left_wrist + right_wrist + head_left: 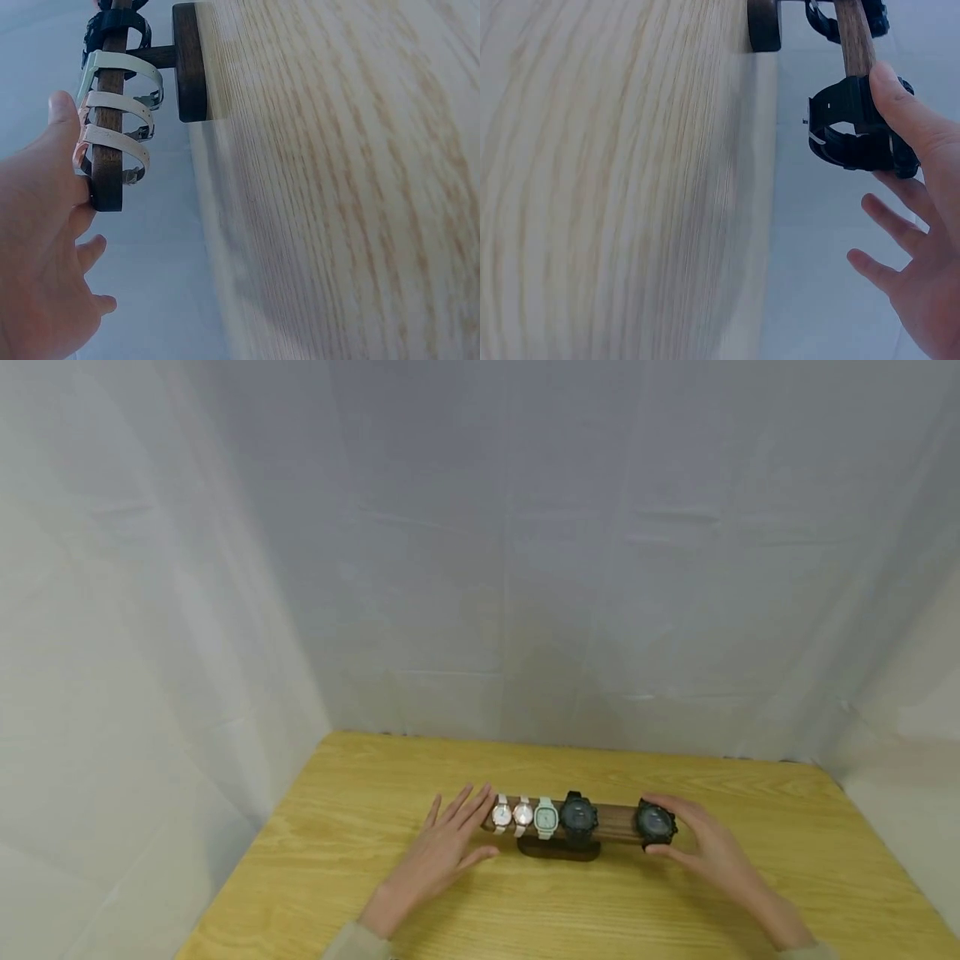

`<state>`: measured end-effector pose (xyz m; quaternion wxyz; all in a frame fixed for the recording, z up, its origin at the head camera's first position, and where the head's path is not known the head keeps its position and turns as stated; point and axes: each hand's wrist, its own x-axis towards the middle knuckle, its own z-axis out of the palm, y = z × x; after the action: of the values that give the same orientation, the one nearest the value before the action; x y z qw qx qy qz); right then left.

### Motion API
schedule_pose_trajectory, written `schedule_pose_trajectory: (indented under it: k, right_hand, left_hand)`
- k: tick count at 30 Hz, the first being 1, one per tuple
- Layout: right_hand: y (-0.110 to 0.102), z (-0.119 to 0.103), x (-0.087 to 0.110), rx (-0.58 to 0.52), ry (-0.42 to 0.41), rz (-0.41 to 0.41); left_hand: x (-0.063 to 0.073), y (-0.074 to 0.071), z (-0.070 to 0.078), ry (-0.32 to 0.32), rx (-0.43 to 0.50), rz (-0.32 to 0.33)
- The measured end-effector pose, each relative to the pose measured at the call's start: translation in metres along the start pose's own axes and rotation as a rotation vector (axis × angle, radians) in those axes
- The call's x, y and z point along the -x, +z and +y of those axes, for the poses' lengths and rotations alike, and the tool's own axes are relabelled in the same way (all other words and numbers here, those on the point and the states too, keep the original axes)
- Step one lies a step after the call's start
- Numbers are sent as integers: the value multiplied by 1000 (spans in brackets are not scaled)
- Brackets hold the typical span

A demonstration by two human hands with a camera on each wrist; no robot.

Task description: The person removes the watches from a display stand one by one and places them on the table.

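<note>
A dark wooden watch stand [618,823] holds a row of watches along its bar. From the left come two small white-strapped watches [512,814], a pale green square watch [546,818] and a large black watch [579,818]. At the bar's right end, my right hand [712,856] pinches another black watch [851,120] between thumb and forefinger; its strap loops round the bar's end, other fingers spread. My left hand [438,850] is at the opposite end, its fairly straight fingers touching the bar's tip beside the first white strap [118,139].
The stand's dark base [558,849] rests on a yellowish wood-grain table [570,910]. Pale cloth [525,568] hangs behind the table and along both sides. A bare stretch of bar separates the two black watches.
</note>
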<state>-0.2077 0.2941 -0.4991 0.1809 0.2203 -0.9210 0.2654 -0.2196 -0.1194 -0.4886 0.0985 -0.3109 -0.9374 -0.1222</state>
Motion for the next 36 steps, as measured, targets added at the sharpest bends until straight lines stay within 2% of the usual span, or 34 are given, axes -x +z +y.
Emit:
schedule_pose_trajectory:
  k: [7, 16, 26, 36]
  right_hand:
    - [-15, 12, 11, 70, -45, 54]
    - [-28, 27, 25, 58, 24, 38]
    - [-36, 42, 32, 97, 33, 41]
    - [-41, 54, 40, 183, -38, 62]
  left_hand:
    - [0, 1, -1, 0, -9, 0]
    - [0, 0, 0, -2, -23, 1]
    - [-1, -2, 1, -2, -10, -4]
    - [0, 0, 0, 12, -33, 18]
